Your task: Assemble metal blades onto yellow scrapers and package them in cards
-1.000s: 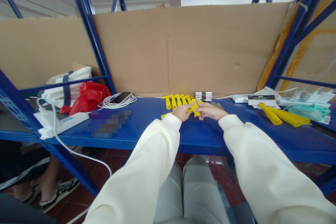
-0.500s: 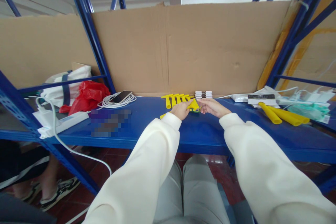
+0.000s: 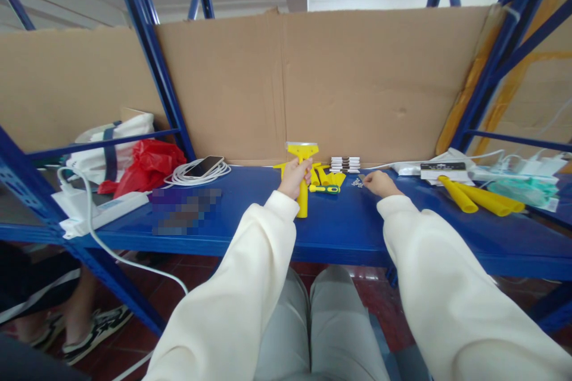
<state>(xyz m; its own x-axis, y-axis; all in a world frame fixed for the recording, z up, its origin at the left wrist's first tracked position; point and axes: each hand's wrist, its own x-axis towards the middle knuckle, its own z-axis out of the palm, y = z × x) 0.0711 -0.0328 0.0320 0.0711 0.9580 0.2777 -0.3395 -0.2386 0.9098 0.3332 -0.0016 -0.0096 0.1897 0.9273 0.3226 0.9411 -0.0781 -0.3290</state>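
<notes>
I have the left hand [image 3: 294, 179] wrapped round a yellow scraper [image 3: 302, 199], its handle below the fingers and its wide head above them, over the table [image 3: 339, 229]; a pale strip runs along the head's top edge, though I cannot tell how firmly it is fixed; my right hand [image 3: 381, 183] is low, fingers drawn together just beside some small loose bits [image 3: 357, 183]; I cannot tell whether they pinch one; a screwdriver [image 3: 325, 189] lies between both hands' fingers, gripped by neither; beyond the left fingers lie more yellow pieces [image 3: 322, 177], partly hidden; white packets [image 3: 345, 164] are stacked beyond, between the hands; I judge this scraper part-way along, its strip in place, with loose bits left over; whether the pieces behind are finished I cannot make out.
</notes>
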